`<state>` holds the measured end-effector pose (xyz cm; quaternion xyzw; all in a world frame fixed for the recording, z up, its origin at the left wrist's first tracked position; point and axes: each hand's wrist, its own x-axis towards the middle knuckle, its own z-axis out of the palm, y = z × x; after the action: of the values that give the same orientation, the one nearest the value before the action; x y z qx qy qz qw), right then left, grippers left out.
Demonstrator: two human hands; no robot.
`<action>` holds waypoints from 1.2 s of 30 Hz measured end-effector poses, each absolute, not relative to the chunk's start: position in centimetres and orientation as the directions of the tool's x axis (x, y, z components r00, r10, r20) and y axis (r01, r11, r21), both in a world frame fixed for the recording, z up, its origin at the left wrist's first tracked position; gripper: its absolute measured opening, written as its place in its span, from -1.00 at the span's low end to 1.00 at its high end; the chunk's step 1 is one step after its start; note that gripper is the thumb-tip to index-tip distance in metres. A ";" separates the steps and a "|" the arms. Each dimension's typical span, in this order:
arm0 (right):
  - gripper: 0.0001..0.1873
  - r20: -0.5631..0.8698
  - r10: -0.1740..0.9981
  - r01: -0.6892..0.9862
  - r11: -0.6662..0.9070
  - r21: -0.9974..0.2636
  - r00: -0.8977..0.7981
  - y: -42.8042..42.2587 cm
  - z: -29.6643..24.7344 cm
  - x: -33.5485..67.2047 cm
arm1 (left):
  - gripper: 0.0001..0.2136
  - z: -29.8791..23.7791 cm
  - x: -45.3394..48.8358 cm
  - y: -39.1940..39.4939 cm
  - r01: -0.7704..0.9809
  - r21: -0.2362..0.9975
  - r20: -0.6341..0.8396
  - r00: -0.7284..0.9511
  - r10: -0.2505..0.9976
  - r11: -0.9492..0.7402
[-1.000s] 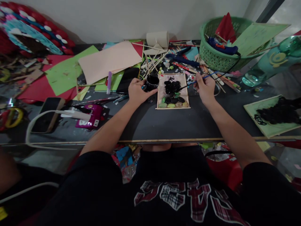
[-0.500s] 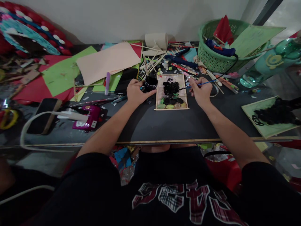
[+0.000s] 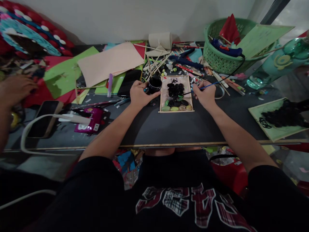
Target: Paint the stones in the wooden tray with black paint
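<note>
A small framed panel point(image 3: 164, 93) lies on the dark table, covered with black-painted stones and a few green and tan ones along its near edge. My left hand point(image 3: 139, 93) is closed round a small black paint pot point(image 3: 154, 85) just left of the panel. My right hand point(image 3: 205, 94) pinches a thin blue-handled brush point(image 3: 210, 85), whose tip rests over the black stones on the panel's right side.
A green basket point(image 3: 223, 61) of tools stands at the back right, with a teal bottle point(image 3: 277, 66) beside it. A second green panel point(image 3: 270, 127) lies at the right. Coloured papers point(image 3: 111, 62), sticks, a phone point(image 3: 44, 117) with cable and a pink device point(image 3: 90, 122) crowd the left. Another person's hand point(image 3: 14, 88) shows at far left.
My right hand has drawn the brush slightly left and nearer the panel. Another person's hand has come into view at the far left. My left hand has stayed on the pot.
</note>
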<state>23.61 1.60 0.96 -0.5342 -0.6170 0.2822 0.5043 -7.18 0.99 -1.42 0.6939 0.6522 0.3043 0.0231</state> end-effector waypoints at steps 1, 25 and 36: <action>-0.53 0.319 0.945 0.384 0.270 -0.883 0.069 1.6 1.0 23.7 | -0.31 -1.3 -7.2 1.0 0.892 0.429 0.375 -0.037 0.926 -0.138; -0.65 0.350 0.937 0.447 0.311 -0.839 0.005 2.2 0.9 24.2 | -0.28 -1.9 -7.4 1.2 0.878 0.438 0.459 -0.034 0.888 -0.193; -0.62 0.355 0.934 0.461 0.332 -0.823 -0.039 2.3 0.8 24.3 | -0.34 -2.1 -7.5 1.2 0.891 0.403 0.487 -0.015 0.873 -0.210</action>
<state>24.26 2.32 0.82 -0.5179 -0.6735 0.2566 0.4608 -7.47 1.22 -2.10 0.7018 0.6283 0.3355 -0.0130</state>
